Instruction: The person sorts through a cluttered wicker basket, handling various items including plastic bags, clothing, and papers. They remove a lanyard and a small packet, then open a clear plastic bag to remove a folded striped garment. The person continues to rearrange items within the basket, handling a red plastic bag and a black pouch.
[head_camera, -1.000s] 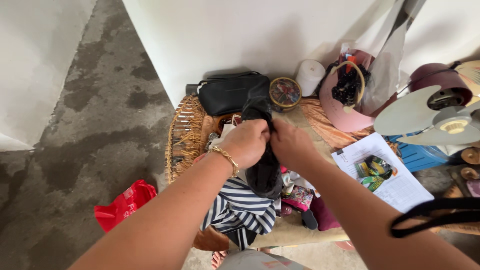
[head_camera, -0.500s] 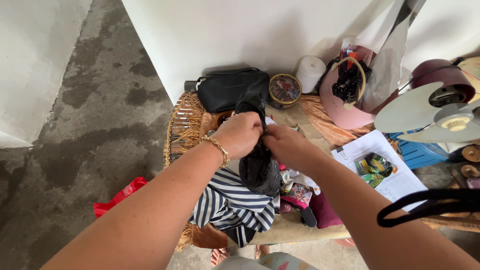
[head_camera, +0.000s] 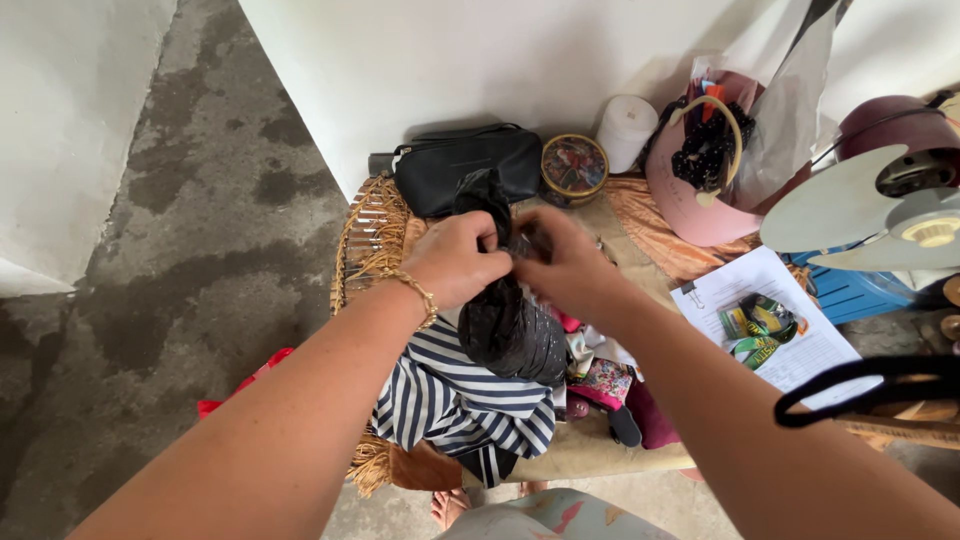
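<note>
Both hands (head_camera: 515, 262) on black bag (head_camera: 510, 325)

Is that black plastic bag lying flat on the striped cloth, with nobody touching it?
No, both the left hand and the right hand grip the black plastic bag at its neck, above the striped cloth.

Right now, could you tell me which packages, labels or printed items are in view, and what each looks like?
Round tin: by the wall beside the black bag, gold rim, multicoloured patterned lid.
Printed paper sheet: right side of the table, white, rectangular.
Green packets: lying on that sheet, small, glossy green and yellow.
Black plastic bag: both hands grip its neck, bulging below.
</note>
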